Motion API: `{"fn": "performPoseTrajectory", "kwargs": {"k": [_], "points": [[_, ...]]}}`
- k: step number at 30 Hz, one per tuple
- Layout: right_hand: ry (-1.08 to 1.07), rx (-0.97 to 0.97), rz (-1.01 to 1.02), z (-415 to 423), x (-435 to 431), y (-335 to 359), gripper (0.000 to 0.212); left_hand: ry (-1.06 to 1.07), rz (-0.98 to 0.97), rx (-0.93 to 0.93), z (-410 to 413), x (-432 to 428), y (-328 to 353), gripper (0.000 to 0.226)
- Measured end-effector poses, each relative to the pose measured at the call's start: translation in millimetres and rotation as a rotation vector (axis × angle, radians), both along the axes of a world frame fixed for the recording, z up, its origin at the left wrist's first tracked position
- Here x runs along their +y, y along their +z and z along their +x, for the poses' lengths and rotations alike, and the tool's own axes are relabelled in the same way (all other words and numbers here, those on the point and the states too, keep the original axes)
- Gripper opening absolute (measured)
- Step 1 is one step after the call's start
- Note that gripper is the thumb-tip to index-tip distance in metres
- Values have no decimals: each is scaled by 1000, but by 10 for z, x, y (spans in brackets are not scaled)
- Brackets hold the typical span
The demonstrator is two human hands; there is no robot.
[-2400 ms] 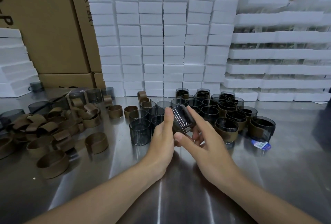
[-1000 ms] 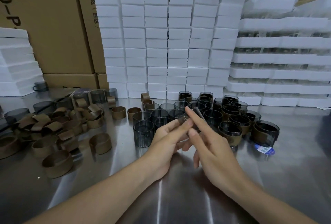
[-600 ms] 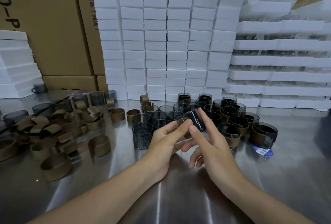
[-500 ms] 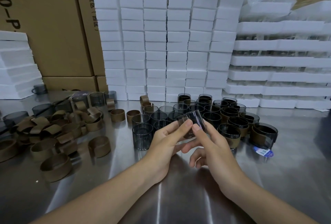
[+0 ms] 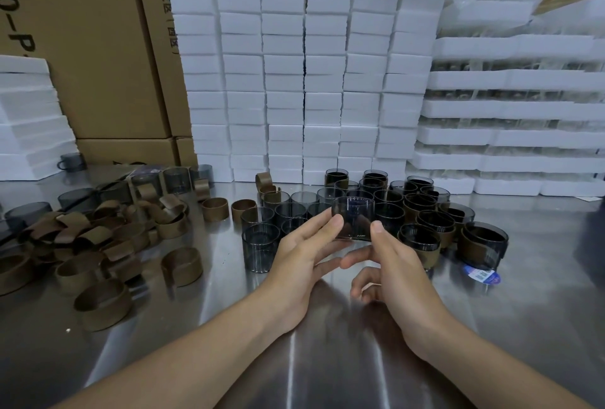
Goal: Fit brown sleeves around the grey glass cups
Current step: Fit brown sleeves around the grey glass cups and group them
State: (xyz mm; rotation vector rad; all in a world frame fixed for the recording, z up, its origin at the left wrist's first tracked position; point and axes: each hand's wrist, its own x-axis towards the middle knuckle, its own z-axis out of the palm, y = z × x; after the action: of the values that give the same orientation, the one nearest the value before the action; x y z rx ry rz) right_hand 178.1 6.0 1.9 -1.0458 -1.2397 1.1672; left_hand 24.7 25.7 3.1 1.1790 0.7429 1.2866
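Above the steel table (image 5: pixel 327 359) both hands hold one grey glass cup (image 5: pixel 353 217) upright. My left hand (image 5: pixel 304 251) pinches its left side with thumb and fingertips; my right hand (image 5: pixel 389 264) pinches its right side. A brown sleeve shows faintly through the lower glass. Behind it stand several bare grey cups (image 5: pixel 260 246) on the left of the cluster and several sleeved cups (image 5: pixel 481 245) on the right. Loose brown sleeves (image 5: pixel 103 304) lie heaped at the left.
Stacks of white foam blocks (image 5: pixel 304 81) wall off the back. Foam trays (image 5: pixel 510 133) rise at the right and more foam (image 5: pixel 29 120) at the left, beside cardboard boxes (image 5: pixel 98 48). A small blue-white label (image 5: pixel 481 275) lies near the sleeved cups.
The cup has turned from tilted to upright between my hands and risen slightly. My right hand has shifted from over the cup to its right side.
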Motion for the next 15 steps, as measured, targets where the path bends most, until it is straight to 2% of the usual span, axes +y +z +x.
{"fn": "performPoseTrajectory", "kwargs": {"k": [2,7,12,15], "points": [[14,4,-38,10,8,4,49,-35,25,6,4,-30,30,39],[73,-32,-82,13,-4,0,45,-2,95,30,53,-27,-2,59],[76,-49,-83,-7,1,2,34,120,187,119,115,-44,-34,43],[82,-61,-47,-13,-22,-5,34,152,211,130,115,-60,-29,41]]}}
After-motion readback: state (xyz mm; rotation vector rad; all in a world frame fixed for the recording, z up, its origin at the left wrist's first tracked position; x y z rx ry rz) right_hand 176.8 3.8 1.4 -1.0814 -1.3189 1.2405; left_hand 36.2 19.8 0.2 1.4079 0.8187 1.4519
